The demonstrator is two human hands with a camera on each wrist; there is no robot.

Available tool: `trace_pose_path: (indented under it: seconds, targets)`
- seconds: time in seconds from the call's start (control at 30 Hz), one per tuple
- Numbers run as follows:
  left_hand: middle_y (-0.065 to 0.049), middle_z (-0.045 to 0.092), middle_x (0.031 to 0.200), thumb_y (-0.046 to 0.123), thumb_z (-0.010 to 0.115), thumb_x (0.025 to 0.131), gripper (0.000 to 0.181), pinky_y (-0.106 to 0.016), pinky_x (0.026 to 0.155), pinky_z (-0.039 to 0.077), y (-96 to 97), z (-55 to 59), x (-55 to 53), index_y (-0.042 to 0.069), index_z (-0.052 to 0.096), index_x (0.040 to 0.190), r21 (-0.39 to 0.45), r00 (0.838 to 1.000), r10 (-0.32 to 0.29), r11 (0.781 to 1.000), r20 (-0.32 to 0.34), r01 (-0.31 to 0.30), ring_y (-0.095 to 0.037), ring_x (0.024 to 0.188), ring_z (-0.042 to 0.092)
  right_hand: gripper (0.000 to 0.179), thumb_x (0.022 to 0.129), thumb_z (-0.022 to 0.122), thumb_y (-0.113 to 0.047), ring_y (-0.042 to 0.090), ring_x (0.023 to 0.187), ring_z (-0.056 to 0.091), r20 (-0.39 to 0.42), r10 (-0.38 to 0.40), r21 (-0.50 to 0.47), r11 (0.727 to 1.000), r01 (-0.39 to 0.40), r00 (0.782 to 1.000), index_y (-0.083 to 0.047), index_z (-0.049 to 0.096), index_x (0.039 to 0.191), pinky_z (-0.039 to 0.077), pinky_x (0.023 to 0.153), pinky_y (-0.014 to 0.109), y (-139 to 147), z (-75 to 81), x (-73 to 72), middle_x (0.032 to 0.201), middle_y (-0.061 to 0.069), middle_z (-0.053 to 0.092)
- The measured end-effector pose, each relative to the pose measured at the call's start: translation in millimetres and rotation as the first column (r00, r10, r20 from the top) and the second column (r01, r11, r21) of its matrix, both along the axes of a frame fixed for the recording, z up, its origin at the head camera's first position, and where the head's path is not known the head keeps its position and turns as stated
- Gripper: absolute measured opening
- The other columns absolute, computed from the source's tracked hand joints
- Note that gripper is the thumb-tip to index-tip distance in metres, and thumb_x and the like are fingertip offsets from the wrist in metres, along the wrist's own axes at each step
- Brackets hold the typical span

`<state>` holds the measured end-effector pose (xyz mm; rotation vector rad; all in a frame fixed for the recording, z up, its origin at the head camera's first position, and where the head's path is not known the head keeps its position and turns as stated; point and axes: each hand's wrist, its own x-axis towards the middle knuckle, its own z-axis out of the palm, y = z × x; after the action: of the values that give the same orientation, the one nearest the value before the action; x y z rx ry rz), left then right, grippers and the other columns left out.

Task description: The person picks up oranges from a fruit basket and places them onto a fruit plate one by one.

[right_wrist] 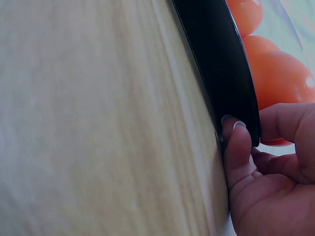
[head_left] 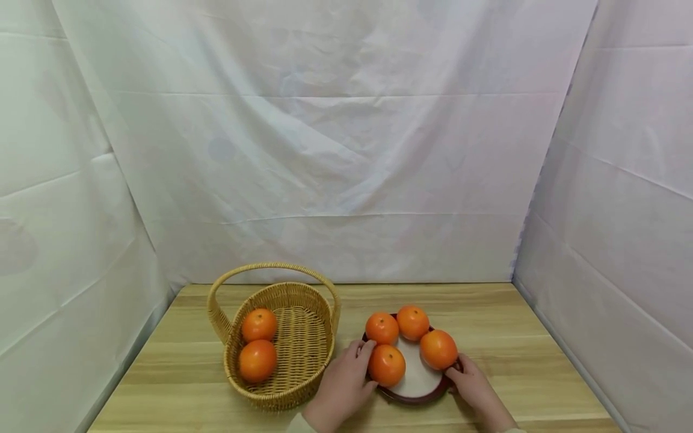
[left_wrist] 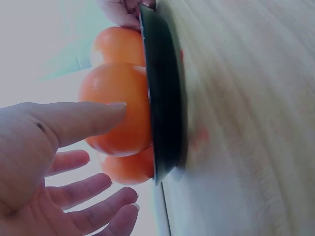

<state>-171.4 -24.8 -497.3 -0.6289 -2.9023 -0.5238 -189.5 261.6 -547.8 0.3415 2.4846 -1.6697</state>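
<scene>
A round plate (head_left: 415, 380) with a pale inside and dark rim sits on the table, carrying several oranges. My right hand (head_left: 472, 385) pinches its right edge; in the right wrist view, thumb and fingers (right_wrist: 239, 147) close on the black rim. At the plate's left side, my left hand (head_left: 346, 382) reaches around the nearest orange (head_left: 387, 365). The left wrist view shows its thumb (left_wrist: 93, 118) overlapping that orange and the other fingers loosely spread. Another orange (head_left: 438, 349) lies right beside my right hand.
Left of the plate stands a wicker basket (head_left: 303, 394) with a tall arched handle (head_left: 271, 265). Two oranges (head_left: 258, 361) lie in its left half. White cloth (head_left: 346, 150) hangs behind and at both sides of the wooden table (head_left: 178, 361).
</scene>
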Motion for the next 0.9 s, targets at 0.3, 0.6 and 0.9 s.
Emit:
trace_pose_path:
  seconds: [0.3,0.6,0.9]
  targets:
    - [-0.009,0.061,0.133,0.03,0.081,0.086,0.064,-0.041,0.092,0.056,-4.0,10.1,1.7,0.016,0.054,0.142,0.023,1.0,-0.007,1.0,-0.008,0.007,-0.024,0.116,0.064,0.041,0.098,0.05,-0.003,0.02,0.084,0.058,-0.004,0.006,0.008,1.0,-0.006,1.0,0.012,0.047,0.136,0.054,0.065,0.03,1,0.8,-0.6,0.116,0.021,0.061]
    - [-0.009,0.062,0.133,0.03,0.079,0.088,0.058,-0.043,0.092,0.057,-6.5,25.2,7.2,0.018,0.056,0.14,0.056,1.0,0.002,0.998,0.012,-0.003,-0.024,0.118,0.063,0.038,0.099,0.047,-0.001,0.02,0.081,0.057,-0.004,0.003,-0.016,1.0,-0.003,1.0,0.011,0.048,0.135,0.052,0.064,0.028,2,-2.6,-1.1,0.115,0.02,0.061]
    - [-0.008,0.062,0.131,0.028,0.077,0.09,0.054,-0.043,0.09,0.058,-12.2,35.4,10.2,0.016,0.058,0.139,0.084,1.0,0.008,0.996,0.002,-0.008,-0.025,0.114,0.064,0.044,0.101,0.041,-0.002,0.021,0.085,0.055,0.029,0.02,-0.072,0.997,-0.018,0.999,0.011,0.041,0.143,0.05,0.066,0.028,0,0.1,-0.6,0.127,0.025,0.054]
